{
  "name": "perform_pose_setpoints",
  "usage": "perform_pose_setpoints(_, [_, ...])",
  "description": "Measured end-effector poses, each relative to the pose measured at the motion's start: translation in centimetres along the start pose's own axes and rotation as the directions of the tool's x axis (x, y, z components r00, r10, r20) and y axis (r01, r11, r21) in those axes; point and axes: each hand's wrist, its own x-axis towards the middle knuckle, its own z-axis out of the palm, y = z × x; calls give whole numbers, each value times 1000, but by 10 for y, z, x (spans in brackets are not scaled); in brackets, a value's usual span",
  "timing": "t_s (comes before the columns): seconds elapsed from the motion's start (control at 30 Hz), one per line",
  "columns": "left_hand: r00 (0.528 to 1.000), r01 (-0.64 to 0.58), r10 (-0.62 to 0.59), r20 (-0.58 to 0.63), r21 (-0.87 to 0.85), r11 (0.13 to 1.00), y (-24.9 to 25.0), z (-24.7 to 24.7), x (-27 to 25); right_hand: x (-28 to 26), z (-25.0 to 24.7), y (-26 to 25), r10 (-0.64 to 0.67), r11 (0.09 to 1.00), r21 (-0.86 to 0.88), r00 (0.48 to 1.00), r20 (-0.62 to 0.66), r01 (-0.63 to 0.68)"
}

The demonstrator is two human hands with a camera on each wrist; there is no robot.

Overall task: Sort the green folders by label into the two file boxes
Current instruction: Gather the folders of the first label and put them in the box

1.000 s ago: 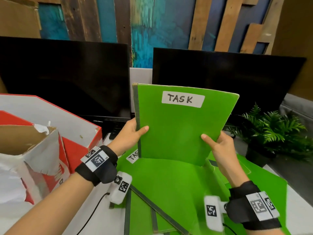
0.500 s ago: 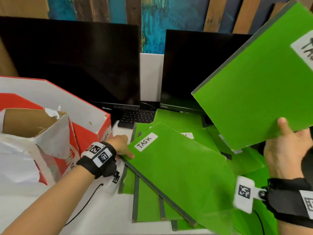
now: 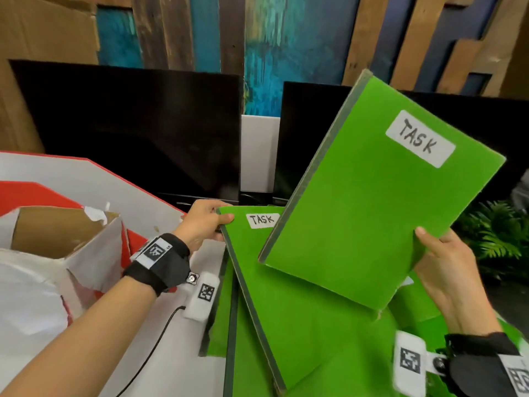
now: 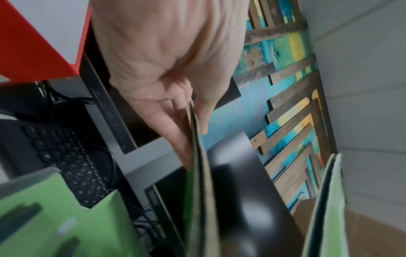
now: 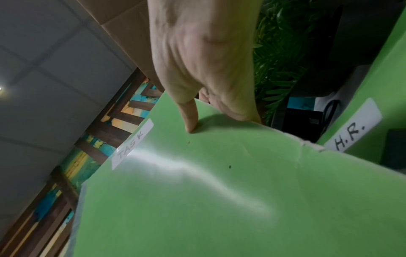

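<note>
Risks, judged: raised folder [image 3: 369, 202] held by one lower-right corner only, so liable to sag, swing or slip; cause, a thin grip far from the middle of a broad sheet; corner already frayed, liable to tear further. Second folder [image 3: 286, 296] tilted on the pile [image 3: 220, 325], gripped at its upper-left corner; likely to drag or fan out the sheets under it when pulled. Both labelled TASK; HR folder [image 5: 360, 111], lower right in the right-wrist view, easily swept along and misfiled. Box [image 3: 71, 247], lower left of frame, torn at the mouth; edge likely to catch a folder going in. Second box not made out.

Positions: raised folder, right of centre, off the bench [image 3: 177, 368], tilted, label at upper right; right hand [image 3: 449, 270] below and right of it, thumb on the front face, fingers [image 5: 239, 107] curled behind, clamped on the corner. Second folder, centre to lower centre, overlapped by the raised one; left hand [image 3: 203, 222] at its top-left corner, thumb over, fingers [image 4: 173, 125] under, pinching the edge.
</note>
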Motion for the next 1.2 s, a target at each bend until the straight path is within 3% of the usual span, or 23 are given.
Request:
perform_pose_setpoints(0.17, [987, -161, 148, -65, -273, 949, 25, -1, -6, 1, 0, 11, 104, 993, -64, 994, 40, -101])
perform_pose_setpoints(0.3, [928, -372, 344, -143, -302, 878, 53, 4, -20, -3, 6, 13, 112, 986, -128, 991, 67, -103])
perform_pose_setpoints(0.43, [872, -487, 471, -134, -334, 807, 77, 11, -33, -8, 14, 16, 76, 991, -112, 995, 70, -68])
perform_pose_setpoints(0.53, [853, -510, 517, -75, -327, 795, 84, 18, -40, -16, 23, 15, -17, 980, -197, 998, 68, 30])
perform_pose_setpoints(0.8, [889, -439, 458, -2, -286, 852, 70, 31, -47, -25, 45, 30, -134, 937, -307, 984, 117, 164])
perform_pose_setpoints(0.9, [874, -469, 485, 37, -200, 860, 54, 40, -50, -27, 58, 39, -188, 918, -337, 977, 101, 211])
perform_pose_setpoints(1.03, [854, -517, 521, 5, -112, 848, 46, 34, -42, -20, 69, 47, -221, 941, -252, 974, 50, 227])
perform_pose_setpoints(1.2, [841, -541, 535, -83, -82, 837, 57, 14, -32, -17, 86, 43, -245, 916, -278, 953, 179, 288])
